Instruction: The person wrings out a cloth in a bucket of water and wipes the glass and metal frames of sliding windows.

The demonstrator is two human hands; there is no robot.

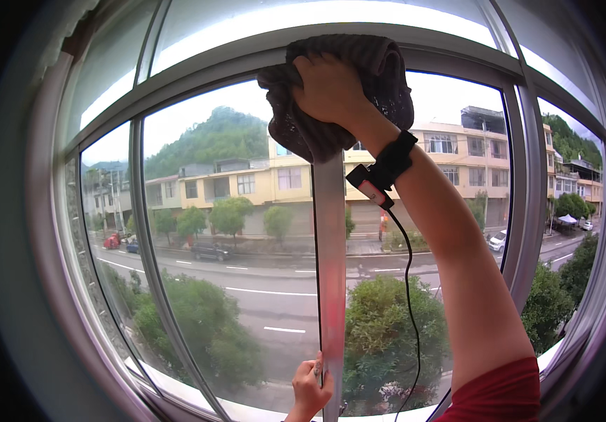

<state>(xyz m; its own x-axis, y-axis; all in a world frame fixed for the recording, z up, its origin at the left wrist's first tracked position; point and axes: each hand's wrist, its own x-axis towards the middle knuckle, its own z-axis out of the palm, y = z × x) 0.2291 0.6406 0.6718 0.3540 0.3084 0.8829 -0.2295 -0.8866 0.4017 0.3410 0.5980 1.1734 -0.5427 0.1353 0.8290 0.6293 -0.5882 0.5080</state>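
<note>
My right hand (331, 88) is raised and closed on a dark brown, ribbed towel (384, 77), pressing it to the top rail of the window frame (236, 65) where the central upright joins it. The towel's folds hang down over the glass on both sides of that upright. Low down, my left hand (308, 388) has its fingers curled at the left edge of the central upright (332, 295), gripping it. Part of the left hand's grip is hidden by its own fingers.
A black strap with a small device (372, 188) circles my right wrist, and a black cable (412, 295) hangs from it in front of the glass. More frame bars (149, 260) divide the panes. Outside lie trees, a road (268, 295) and buildings.
</note>
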